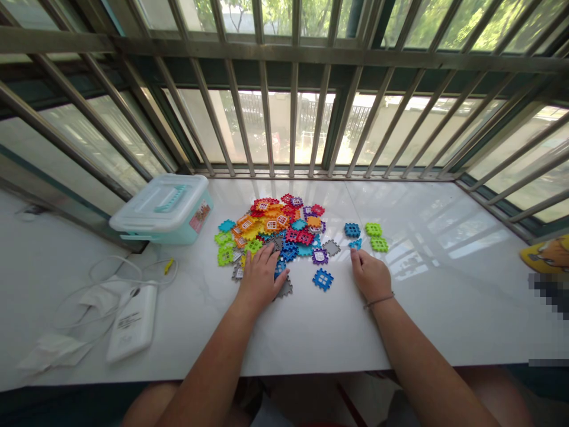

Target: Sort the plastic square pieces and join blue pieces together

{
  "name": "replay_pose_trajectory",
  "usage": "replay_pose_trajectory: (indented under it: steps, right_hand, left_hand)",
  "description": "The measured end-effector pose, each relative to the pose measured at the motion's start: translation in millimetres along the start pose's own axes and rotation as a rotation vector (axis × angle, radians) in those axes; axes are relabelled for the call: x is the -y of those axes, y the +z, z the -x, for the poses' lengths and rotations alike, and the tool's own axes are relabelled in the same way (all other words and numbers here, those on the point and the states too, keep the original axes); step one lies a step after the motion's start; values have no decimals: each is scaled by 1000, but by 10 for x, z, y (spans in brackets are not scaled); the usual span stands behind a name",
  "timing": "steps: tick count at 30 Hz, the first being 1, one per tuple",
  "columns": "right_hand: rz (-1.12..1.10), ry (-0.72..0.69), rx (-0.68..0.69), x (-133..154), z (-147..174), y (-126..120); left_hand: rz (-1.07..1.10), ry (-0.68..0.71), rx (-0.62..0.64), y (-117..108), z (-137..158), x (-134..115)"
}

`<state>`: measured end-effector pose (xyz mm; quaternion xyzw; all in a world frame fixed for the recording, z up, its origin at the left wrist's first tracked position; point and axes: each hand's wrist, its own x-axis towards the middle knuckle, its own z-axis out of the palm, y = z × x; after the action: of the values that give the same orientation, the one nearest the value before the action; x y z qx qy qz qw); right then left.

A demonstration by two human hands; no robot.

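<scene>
The landmark here is the heap of small interlocking plastic tiles in red, orange, blue, green, purple and grey, piled near the middle of the glossy white table, just before the barred window.

The left hand lies palm down on the near left edge of the heap, fingers spread and flat over grey and blue tiles; a grey notched tile pokes out from under it on the near side. It presses on them rather than pinching any one piece.

The right hand, with a thin band at the wrist, rests on the table to the right of the heap. Its fingertips are drawn together and touch a small light-blue tile; whether that piece is truly pinched cannot be told.

A single blue square tile with four holes lies apart on the near side of the heap, between the two hands. Right of the heap sit another blue tile and two bright green tiles, close together.

Left of the heap stands a pale turquoise plastic box with a translucent white lid and handle. Farther left and nearer lie a white power bank and its looped white cable.
</scene>
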<state>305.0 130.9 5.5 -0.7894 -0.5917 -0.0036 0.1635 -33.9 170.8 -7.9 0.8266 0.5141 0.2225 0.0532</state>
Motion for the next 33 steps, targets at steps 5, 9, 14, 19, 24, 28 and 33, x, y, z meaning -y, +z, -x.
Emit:
replay_pose_trajectory:
  steps: [5, 9, 14, 19, 24, 28, 33]
  right_hand:
    - [-23, -21, -19, -28, -2, 25]
    - [-44, -23, -33, -34, -4, 33]
    - [-48, -21, -36, -35, -3, 34]
    - [-42, -19, -38, -44, -4, 43]
    - [-46, -20, -44, -46, -6, 45]
    - [-50, -21, -41, -37, -6, 30]
    - [-46, -24, -31, -30, -9, 16]
  left_hand:
    - [-60, -62, 96, -77, -17, -59]
    - [-76, -73, 121, -85, -21, -66]
    - [-79, -91, 91, -54, -7, -58]
    - [-31, -88, -16, -13, -3, -40]
    - [72, -3, -236, -53, -35, -17]
    - [123, 59, -428, -115, -47, 1]
    - [158, 111, -528, -160, -41, 13]
